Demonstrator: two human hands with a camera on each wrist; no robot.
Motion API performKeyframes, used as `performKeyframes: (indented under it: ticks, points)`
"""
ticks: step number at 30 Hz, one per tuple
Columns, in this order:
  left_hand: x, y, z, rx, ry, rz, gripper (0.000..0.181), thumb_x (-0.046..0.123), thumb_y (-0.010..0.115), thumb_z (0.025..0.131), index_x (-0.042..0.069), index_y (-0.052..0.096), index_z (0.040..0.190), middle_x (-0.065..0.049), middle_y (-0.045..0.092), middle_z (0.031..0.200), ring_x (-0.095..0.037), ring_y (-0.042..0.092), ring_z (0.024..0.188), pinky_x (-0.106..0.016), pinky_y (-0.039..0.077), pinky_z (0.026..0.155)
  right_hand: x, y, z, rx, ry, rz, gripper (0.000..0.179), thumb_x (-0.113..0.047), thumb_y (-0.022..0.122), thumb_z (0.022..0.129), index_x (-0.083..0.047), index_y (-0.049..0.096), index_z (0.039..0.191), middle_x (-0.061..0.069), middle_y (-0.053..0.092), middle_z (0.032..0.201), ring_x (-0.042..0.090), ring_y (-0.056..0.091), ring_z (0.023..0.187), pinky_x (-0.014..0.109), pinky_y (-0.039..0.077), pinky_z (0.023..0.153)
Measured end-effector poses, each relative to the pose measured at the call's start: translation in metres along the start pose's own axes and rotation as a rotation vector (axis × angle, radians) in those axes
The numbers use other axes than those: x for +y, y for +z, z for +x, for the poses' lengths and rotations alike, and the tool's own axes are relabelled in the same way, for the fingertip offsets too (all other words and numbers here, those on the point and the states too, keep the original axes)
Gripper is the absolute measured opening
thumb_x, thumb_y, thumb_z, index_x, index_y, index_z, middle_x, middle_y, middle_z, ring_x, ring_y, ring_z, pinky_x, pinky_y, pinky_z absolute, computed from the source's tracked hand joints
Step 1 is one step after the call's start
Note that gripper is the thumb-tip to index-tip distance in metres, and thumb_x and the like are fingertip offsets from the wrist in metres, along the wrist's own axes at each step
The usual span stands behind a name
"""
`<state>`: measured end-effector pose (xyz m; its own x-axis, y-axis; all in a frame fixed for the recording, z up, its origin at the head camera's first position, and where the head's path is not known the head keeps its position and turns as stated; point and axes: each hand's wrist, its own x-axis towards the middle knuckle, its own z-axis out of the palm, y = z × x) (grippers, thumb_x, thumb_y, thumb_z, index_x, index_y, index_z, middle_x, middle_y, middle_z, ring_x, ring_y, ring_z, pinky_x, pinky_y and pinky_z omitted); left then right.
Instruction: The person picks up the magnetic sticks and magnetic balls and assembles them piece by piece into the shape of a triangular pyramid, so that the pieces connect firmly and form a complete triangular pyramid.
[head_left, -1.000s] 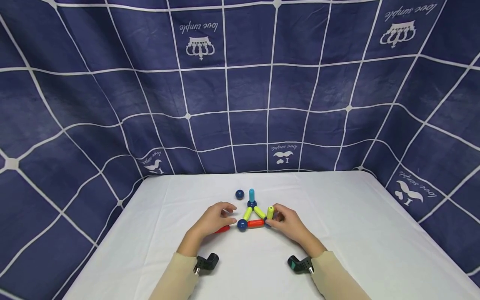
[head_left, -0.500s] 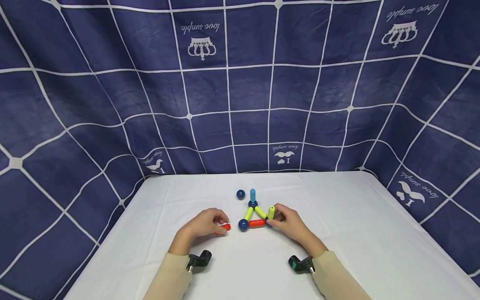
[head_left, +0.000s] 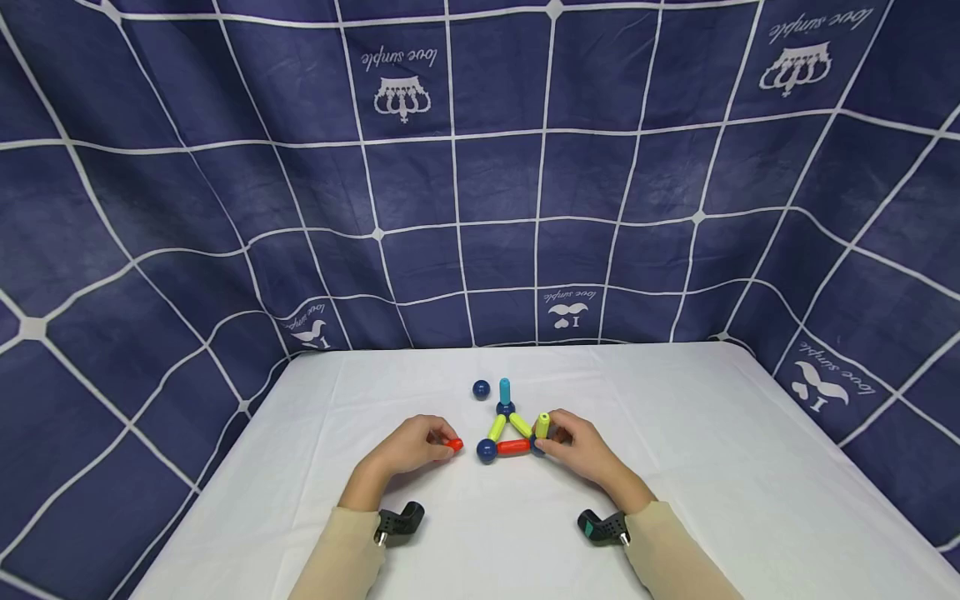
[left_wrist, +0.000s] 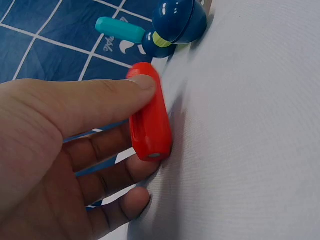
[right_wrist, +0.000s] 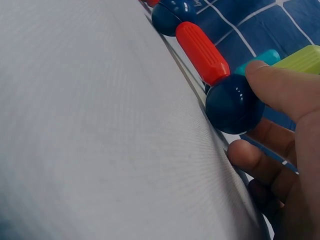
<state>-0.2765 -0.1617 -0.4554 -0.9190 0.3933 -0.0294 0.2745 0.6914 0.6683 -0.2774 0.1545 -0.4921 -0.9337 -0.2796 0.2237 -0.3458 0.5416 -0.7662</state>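
My left hand [head_left: 411,446] pinches a loose red magnetic rod [left_wrist: 151,122] between thumb and fingers, left of a triangle of rods and balls. With thumb and fingers, my right hand [head_left: 581,447] holds the dark blue ball [right_wrist: 234,106] at the triangle's right corner. A yellow-green rod [head_left: 542,425] stands upright on that ball. Another red rod [head_left: 513,447] joins it to the left corner ball [head_left: 487,451]. Two yellow-green rods run back to the far ball [head_left: 506,409], which bears an upright light blue rod [head_left: 505,389].
A loose dark blue ball [head_left: 481,389] lies behind the triangle, to the left of the light blue rod. White cloth covers the table [head_left: 480,542]. A navy curtain [head_left: 495,183] with white lines hangs behind and at both sides.
My left hand has drawn back left from beside the left corner ball and taken hold of the loose red rod, whose direction has shifted slightly. My right hand stays at its ball.
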Motion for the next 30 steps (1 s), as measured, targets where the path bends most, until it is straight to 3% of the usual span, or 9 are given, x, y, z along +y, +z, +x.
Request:
performKeyframes:
  ticks: [9, 20, 27, 30]
  points:
    - [0.002, 0.000, 0.003, 0.070, -0.020, -0.051, 0.013, 0.010, 0.077, 0.085, 0.016, 0.070, 0.095, 0.003, 0.066, 0.088, -0.014, 0.056, 0.076, -0.025, 0.046, 0.064, -0.003, -0.001, 0.000, -0.011, -0.027, -0.011, 0.015, -0.022, 0.076, 0.088, -0.021, 0.068, 0.101, -0.005, 0.063, 0.093, 0.010, 0.055, 0.078, 0.023, 0.048, 0.070]
    - [0.006, 0.004, 0.006, 0.131, 0.003, -0.176, 0.018, 0.007, 0.075, 0.085, 0.011, 0.069, 0.101, -0.003, 0.070, 0.095, -0.012, 0.066, 0.080, -0.028, 0.052, 0.069, -0.003, -0.001, -0.001, -0.005, -0.006, -0.019, 0.015, -0.023, 0.076, 0.088, -0.021, 0.067, 0.100, -0.005, 0.062, 0.092, 0.012, 0.055, 0.078, 0.023, 0.047, 0.070]
    - [0.012, 0.012, 0.011, 0.142, 0.013, -0.380, 0.021, 0.007, 0.073, 0.087, 0.004, 0.065, 0.106, -0.011, 0.072, 0.101, -0.017, 0.072, 0.086, -0.033, 0.059, 0.074, -0.003, -0.001, -0.001, -0.005, -0.008, -0.020, 0.014, -0.022, 0.076, 0.088, -0.021, 0.067, 0.099, -0.005, 0.063, 0.092, 0.012, 0.055, 0.078, 0.023, 0.048, 0.071]
    - [0.018, 0.016, 0.014, 0.150, 0.002, -0.427, 0.022, 0.007, 0.073, 0.088, 0.005, 0.064, 0.108, -0.011, 0.073, 0.102, -0.018, 0.072, 0.089, -0.032, 0.059, 0.075, -0.003, -0.001, -0.001, -0.004, -0.006, -0.023, 0.014, -0.022, 0.076, 0.088, -0.021, 0.067, 0.099, -0.005, 0.063, 0.091, 0.012, 0.055, 0.078, 0.023, 0.048, 0.070]
